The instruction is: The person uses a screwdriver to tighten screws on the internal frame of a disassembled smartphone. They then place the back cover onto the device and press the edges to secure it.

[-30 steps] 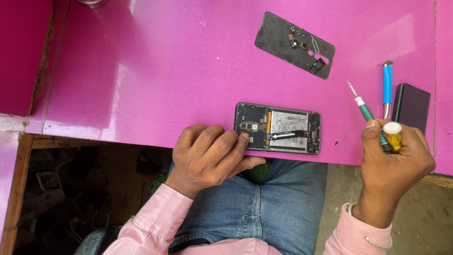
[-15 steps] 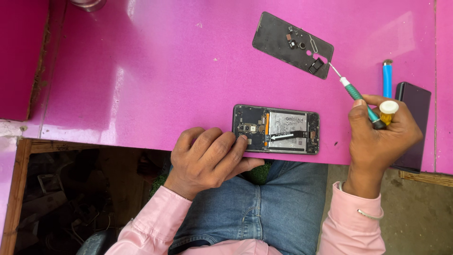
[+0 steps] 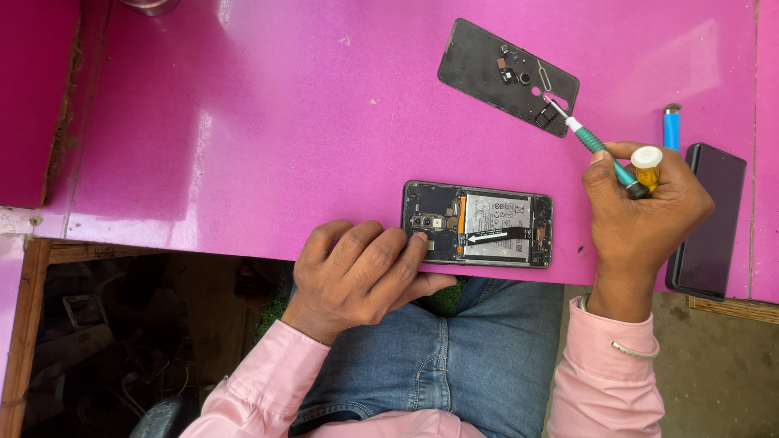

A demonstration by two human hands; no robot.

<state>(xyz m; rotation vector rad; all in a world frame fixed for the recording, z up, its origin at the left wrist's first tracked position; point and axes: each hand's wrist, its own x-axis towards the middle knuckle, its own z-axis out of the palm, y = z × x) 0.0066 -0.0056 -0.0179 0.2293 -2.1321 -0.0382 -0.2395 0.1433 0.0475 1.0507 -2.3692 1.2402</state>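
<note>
The pink table (image 3: 284,122) fills most of what I see, and I place everything else by the opened phone (image 3: 477,224) lying near its front edge, back cover off, battery and circuit board showing. Below the phone, past the table edge, are my blue jeans (image 3: 471,357) and pink sleeves (image 3: 268,389).

My left hand (image 3: 357,276) rests at the phone's lower left corner, fingers curled loosely and closed on nothing; one fingertip presses on the camera end of the phone and the thumb lies along its lower edge.

My right hand (image 3: 645,211) is just right of the phone, wrapped tight around a screwdriver (image 3: 608,154) with a green shaft, yellow grip and white cap. The cap sits above my fingers, and the shaft slants up and to the left.

The removed back cover (image 3: 487,69), a dark plate, lies well above the phone and tilted. The screwdriver tip touches its right end, at the small parts (image 3: 510,69) lying there.

A second dark phone (image 3: 710,223) lies right of my right hand, partly hidden by it, at the table's right edge. A blue tool (image 3: 672,126) stands just above that phone, its lower part behind my hand.
</note>
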